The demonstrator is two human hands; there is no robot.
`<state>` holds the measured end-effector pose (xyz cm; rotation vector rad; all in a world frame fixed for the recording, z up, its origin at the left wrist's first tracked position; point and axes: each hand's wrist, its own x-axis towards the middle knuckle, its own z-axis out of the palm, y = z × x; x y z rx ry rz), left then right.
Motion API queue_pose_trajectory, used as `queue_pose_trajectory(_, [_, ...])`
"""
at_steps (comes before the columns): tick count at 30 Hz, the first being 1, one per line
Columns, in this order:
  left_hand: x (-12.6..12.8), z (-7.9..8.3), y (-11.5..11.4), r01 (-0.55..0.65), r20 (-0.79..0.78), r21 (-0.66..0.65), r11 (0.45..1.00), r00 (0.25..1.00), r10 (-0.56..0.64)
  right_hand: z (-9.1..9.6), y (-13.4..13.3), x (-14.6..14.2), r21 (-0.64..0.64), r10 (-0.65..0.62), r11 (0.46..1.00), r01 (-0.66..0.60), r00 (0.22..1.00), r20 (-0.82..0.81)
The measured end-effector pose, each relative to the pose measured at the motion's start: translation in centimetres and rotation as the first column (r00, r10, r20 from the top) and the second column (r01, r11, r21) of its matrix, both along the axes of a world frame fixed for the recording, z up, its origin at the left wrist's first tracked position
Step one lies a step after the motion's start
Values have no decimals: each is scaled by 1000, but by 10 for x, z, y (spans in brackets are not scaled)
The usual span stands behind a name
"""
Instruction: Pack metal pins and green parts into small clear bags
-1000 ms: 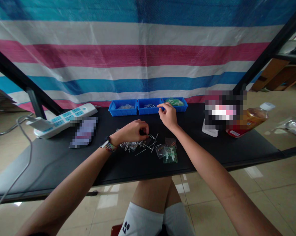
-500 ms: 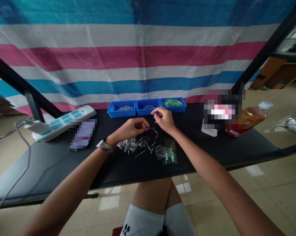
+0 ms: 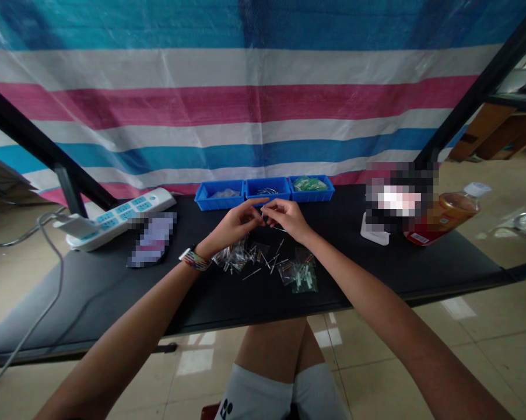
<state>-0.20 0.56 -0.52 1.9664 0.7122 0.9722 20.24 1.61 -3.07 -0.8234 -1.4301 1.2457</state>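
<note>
My left hand and my right hand meet fingertip to fingertip above the middle of the black table. Both are closed in a pinch. A small bright bit of a thin metal rod shows between them; the rest is hidden by the fingers. Just below lie several loose thin metal rods and a heap of clear plastic bags with metal pieces. To the right of the rods is a small bag with pale green-white pieces.
Three blue bins stand behind my hands: left bin, middle bin, right bin with green bags. A white power strip and a blurred phone-like object are left. A drink bottle leans at right.
My right hand has come down and left to meet my left hand, which has risen slightly. The rod at my left fingertips is now mostly covered.
</note>
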Motion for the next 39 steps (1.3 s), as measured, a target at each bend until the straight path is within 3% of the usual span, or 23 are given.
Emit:
queue_pose_trajectory(5, [2, 1, -4, -54, -39, 46, 997, 998, 56, -3, 0, -3, -9, 31, 999, -31, 999, 23])
queue_pose_trajectory(12, [4, 0, -3, -256, 96, -7, 967, 962, 256, 5, -6, -1, 52, -46, 998, 47, 999, -10])
queue_pose_trajectory(18, [3, 2, -3, -256, 97, -58, 965, 961, 260, 8, -10, -2, 182, -100, 980, 85, 992, 79])
queue_pose_trajectory(29, [4, 7, -4, -208, 20, -39, 977, 978, 209, 13, -14, 0, 109, 17, 994, -14, 1000, -20])
queue_pose_trajectory(35, [4, 5, -4, -205, -37, -78, 976, 979, 203, 13, -14, 1, 87, 16, 996, -12, 999, -49])
queue_pose_trajectory(39, [1, 6, -4, -227, 2, -26, 974, 974, 227, 13, -10, 4, 95, -13, 995, 19, 998, -69])
